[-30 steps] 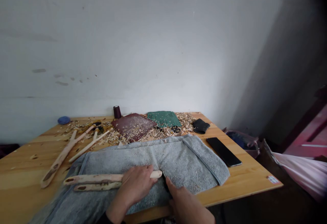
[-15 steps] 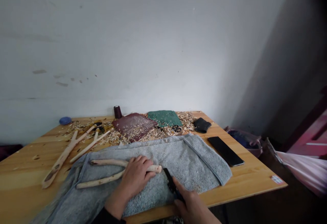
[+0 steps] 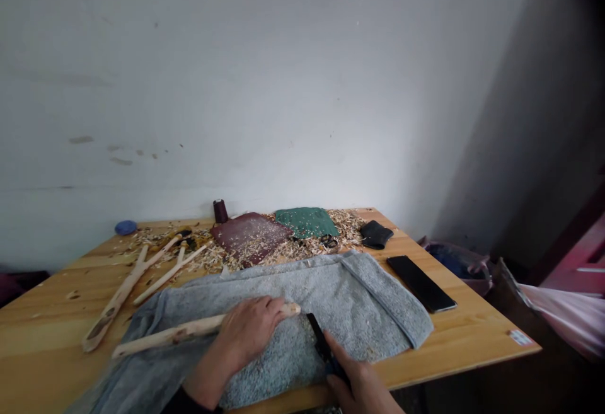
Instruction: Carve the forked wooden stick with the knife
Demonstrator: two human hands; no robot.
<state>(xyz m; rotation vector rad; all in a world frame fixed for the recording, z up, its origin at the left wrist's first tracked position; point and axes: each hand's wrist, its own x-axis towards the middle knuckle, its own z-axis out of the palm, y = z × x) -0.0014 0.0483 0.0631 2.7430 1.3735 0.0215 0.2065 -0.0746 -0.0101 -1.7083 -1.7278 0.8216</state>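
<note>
Pale wood: one peeled wooden stick (image 3: 179, 333) lies aslant on a grey towel (image 3: 378, 294), which is spread over the near half of the counter (image 3: 472, 338). The stick's right tip pokes out just past the fingers, and its left end reaches the towel's rumpled left edge, blurred. Left hand (image 3: 250, 329): palm down, wrist entering from the lower edge, fingers curled over the stick near its right end, grip closed on it and pressing it to the towel. Right hand (image 3: 363, 385): low at the bottom edge and partly cut off, grip closed on the handle of a dark knife (image 3: 317, 337), whose blade points up and away toward the stick's tip and stops just short of it, low over the towel. Behind the towel: wood shavings (image 3: 283, 251), a maroon sheet (image 3: 250, 234), a green sheet (image 3: 306, 222), a dark spool (image 3: 220, 210) and a black pouch (image 3: 375, 234). Right of the towel: a black phone (image 3: 420, 283). At the left: further carved sticks (image 3: 127, 285) and a blue round object (image 3: 125, 227). Change from half a second earlier: two sticks then lay splayed apart under the left hand, and now a single length shows. The left hand sits slightly lower on the towel, while the knife and right hand keep much the same place.
</note>
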